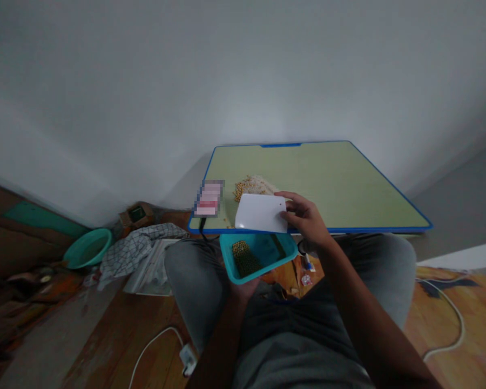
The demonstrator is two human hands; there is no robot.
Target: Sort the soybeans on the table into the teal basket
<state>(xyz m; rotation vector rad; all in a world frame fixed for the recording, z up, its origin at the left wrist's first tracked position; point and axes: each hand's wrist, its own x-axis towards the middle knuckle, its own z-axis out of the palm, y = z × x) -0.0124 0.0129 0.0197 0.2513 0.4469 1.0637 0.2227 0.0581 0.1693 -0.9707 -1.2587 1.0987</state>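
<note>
My right hand (303, 216) is closed on the right end of a white plastic scraper (259, 212), thumb on top near a small hole. The scraper lies over the table's front edge, at the near side of a pile of pale grains and yellow kernels (253, 185). Just below that edge is a turquoise plastic basin (237, 279), with green beans and some yellow kernels (245, 259) at its left side. My left hand (245, 289) is under the basin and supports it; most of its fingers are hidden.
The small table (340, 183) has a blue rim and stands against a wall. A blurred-out phone-like object (209, 198) lies at its left edge. On the floor are a round turquoise tub (89, 246), a checked cloth (140, 248), a power strip (188, 357) and a white cable (457, 319).
</note>
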